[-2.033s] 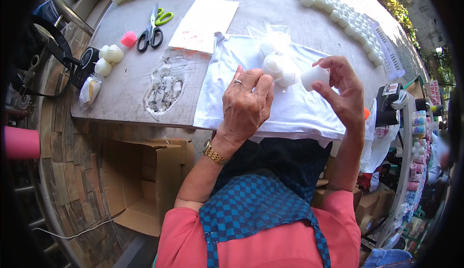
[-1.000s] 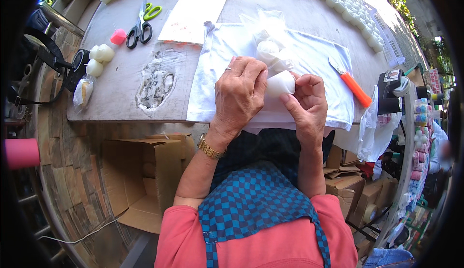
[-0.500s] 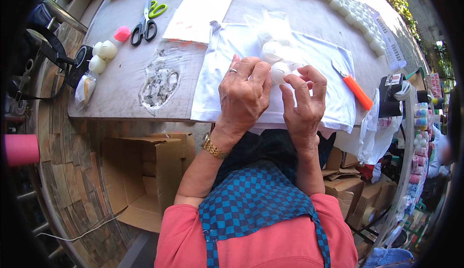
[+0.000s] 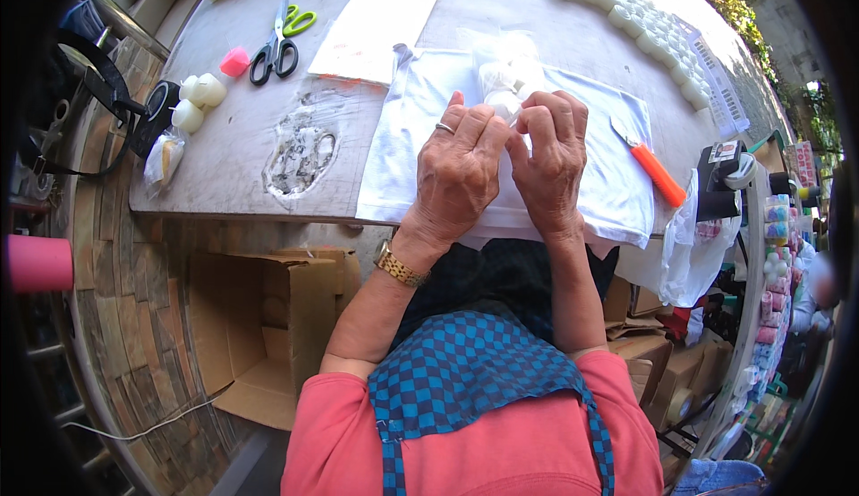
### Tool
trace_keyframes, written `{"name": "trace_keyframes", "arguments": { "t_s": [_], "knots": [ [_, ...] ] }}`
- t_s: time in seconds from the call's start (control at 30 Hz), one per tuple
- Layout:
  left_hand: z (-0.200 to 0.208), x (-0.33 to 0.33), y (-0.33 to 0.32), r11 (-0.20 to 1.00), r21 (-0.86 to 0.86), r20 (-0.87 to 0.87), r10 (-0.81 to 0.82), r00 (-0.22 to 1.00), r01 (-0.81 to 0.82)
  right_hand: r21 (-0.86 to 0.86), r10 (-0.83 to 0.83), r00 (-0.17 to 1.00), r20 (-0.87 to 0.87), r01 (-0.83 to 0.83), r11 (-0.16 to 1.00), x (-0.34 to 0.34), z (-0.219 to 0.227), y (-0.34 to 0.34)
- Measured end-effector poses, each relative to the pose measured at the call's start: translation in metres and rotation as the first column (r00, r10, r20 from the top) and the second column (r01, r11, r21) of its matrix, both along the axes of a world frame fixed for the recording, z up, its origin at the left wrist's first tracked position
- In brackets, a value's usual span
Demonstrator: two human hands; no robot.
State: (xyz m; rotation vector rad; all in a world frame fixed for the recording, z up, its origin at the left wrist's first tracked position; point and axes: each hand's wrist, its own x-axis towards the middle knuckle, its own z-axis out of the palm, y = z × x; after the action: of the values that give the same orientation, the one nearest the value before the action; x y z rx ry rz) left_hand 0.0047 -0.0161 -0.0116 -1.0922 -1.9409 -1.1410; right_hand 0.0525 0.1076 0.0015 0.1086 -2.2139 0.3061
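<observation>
A clear plastic bag [image 4: 510, 53] with several white candles [image 4: 503, 102] in it lies on a folded white cloth [image 4: 394, 156] in front of me. My left hand [image 4: 455, 174] is closed at the bag's near end, thumb and fingers pressed together. Close beside it, my right hand [image 4: 548, 161] pinches the same end with curled fingers. The fingertips nearly meet, and the bag's mouth is mostly hidden behind them. To the right of my right hand, an orange box cutter [image 4: 658, 174] rests partly on the cloth with its blade out.
Black-handled scissors [image 4: 276, 53] and green-handled ones [image 4: 297, 20] lie at the left, near a pink candle [image 4: 234, 62] and white candles [image 4: 203, 91]. White sheets [image 4: 376, 26] lie behind the cloth. Rows of candles [image 4: 635, 26] line the far right. An open cardboard box [image 4: 309, 335] stands below.
My right hand has moved left and slightly up, closing its fingers at the bag's near end beside my left hand. The nearest candle is now more covered by my hands.
</observation>
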Motion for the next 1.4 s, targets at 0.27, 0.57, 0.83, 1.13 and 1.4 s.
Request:
{"name": "trace_keyframes", "arguments": {
  "t_s": [0.27, 0.57, 0.83, 1.13, 1.4],
  "knots": [
    [0.001, 0.008, -0.016, 0.992, -0.125, 0.13, 0.045, 0.991, -0.028, -0.239, -0.048, 0.981, 0.188, 0.093, 0.967, 0.029, 0.002, 0.017],
    [0.003, -0.013, 0.011, 0.937, -0.346, 0.177, 0.014, 0.984, 0.049, -0.048, -0.103, 0.956, 0.274, 0.121, 0.992, 0.029, -0.002, 0.016],
    [-0.01, 0.011, 0.027, 0.981, -0.191, 0.163, 0.056, 0.985, -0.025, -0.051, -0.052, 0.966, 0.253, 0.067, 0.996, 0.051, -0.004, 0.021],
    [0.004, 0.025, -0.015, 0.903, -0.413, 0.263, 0.242, 0.934, -0.118, -0.151, 0.009, 0.956, 0.293, 0.036, 0.988, 0.041, 0.008, 0.008],
    [-0.003, 0.018, -0.017, 0.945, -0.327, 0.257, 0.116, 0.959, -0.027, -0.056, -0.054, 0.986, 0.158, 0.064, 0.996, 0.024, -0.003, -0.006]
  ]
}}
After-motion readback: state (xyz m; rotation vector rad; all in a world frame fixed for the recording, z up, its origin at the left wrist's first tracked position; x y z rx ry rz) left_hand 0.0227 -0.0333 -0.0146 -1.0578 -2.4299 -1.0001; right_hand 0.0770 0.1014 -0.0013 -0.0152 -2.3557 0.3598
